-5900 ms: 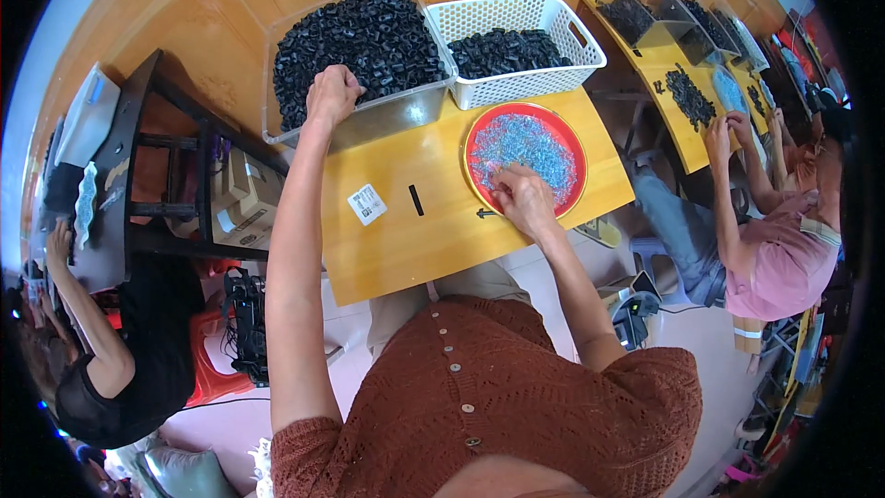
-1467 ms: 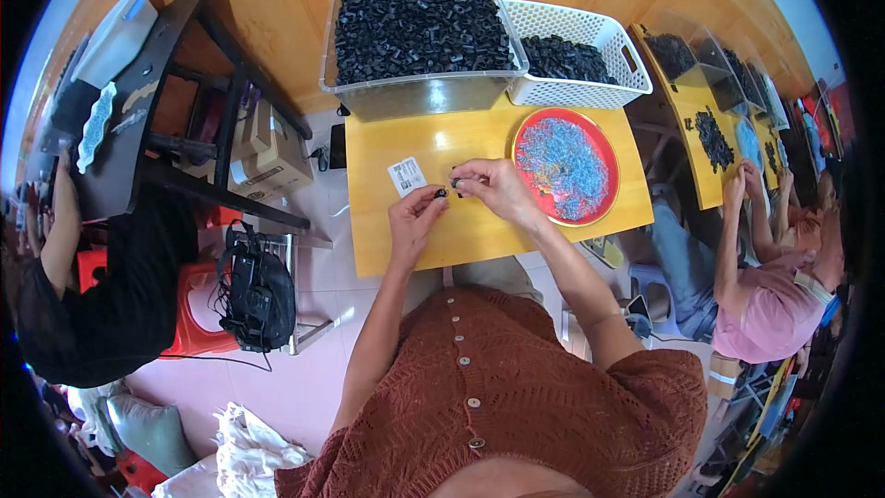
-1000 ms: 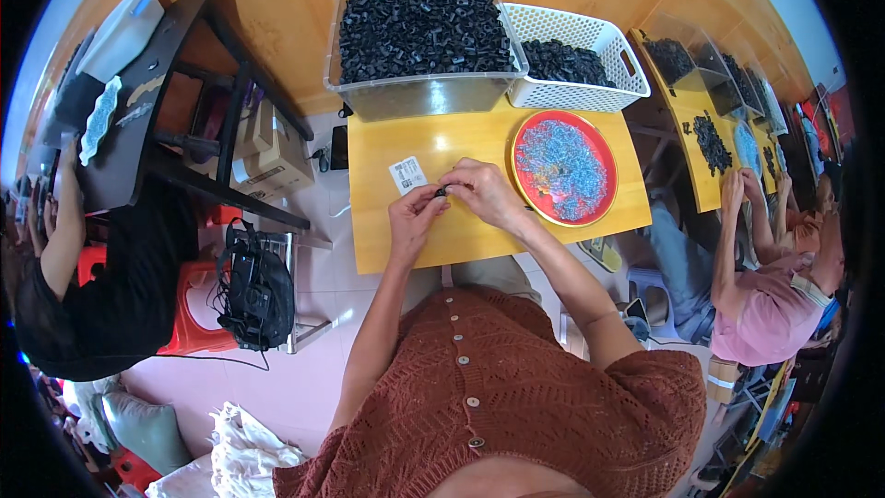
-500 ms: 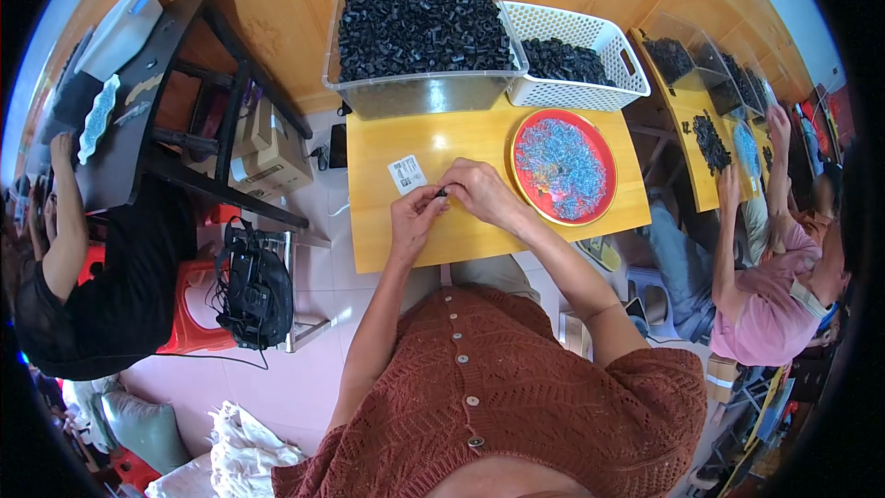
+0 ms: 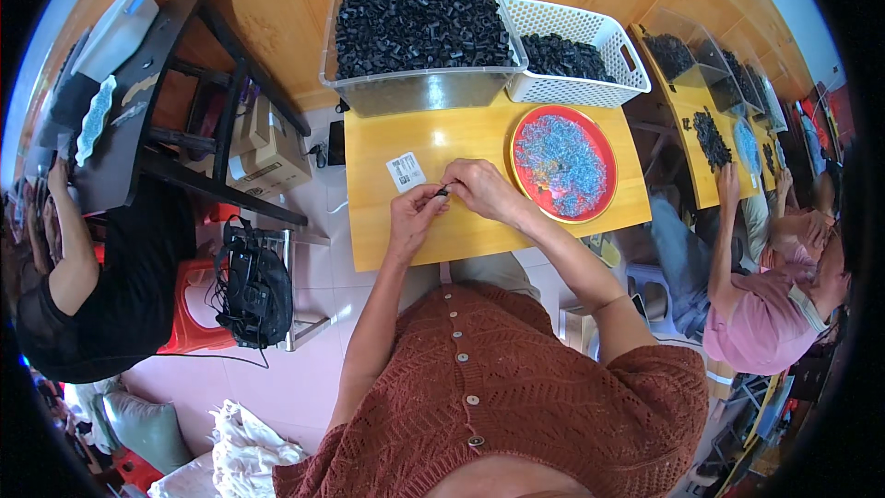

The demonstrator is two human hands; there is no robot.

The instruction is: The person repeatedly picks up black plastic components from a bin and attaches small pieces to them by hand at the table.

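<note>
- Table: yellow; clear bin and white basket of black parts stand at its far edge.
- Red plate of blue bits lies right of the hands.
- Left hand and right hand meet mid-table, fingertips pinching a small black part.
- White label lies just beyond the left hand.

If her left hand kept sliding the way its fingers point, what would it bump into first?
Probably the right hand: the left hand points up and rightward at it, both pinching a small black part. Beyond lies the red plate.
</note>
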